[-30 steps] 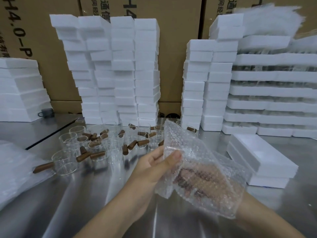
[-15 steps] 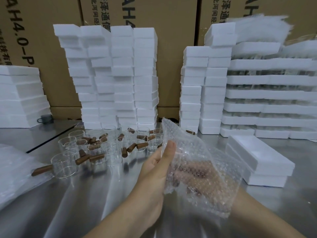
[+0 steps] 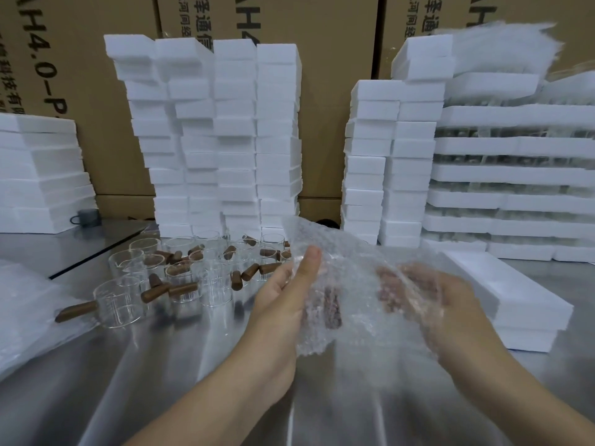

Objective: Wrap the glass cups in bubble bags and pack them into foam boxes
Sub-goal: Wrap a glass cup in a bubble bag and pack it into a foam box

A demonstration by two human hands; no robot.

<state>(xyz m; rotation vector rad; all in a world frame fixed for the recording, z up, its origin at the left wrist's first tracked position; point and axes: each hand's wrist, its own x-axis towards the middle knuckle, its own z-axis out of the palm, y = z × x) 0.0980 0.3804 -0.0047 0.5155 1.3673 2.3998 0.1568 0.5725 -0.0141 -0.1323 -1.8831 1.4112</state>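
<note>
A brushed steel table (image 3: 322, 397) fills the foreground, its surface marked with pale streaks of reflected light. A dark seam (image 3: 96, 254) runs slantwise across its left part. Behind the table tall brown cartons (image 3: 338, 59) stand side by side like a wall, printed with large black letters and Chinese characters. A small grey mug (image 3: 87, 217) sits far left, near the cartons.

The right hand (image 3: 450, 304) has slid rightward in the bubble bag (image 3: 360, 326), apart from the cup's brown handle (image 3: 333, 309).

Left hand (image 3: 283, 294), right hand (image 3: 450, 304): bare; forearms bare, unsleeved.
</note>
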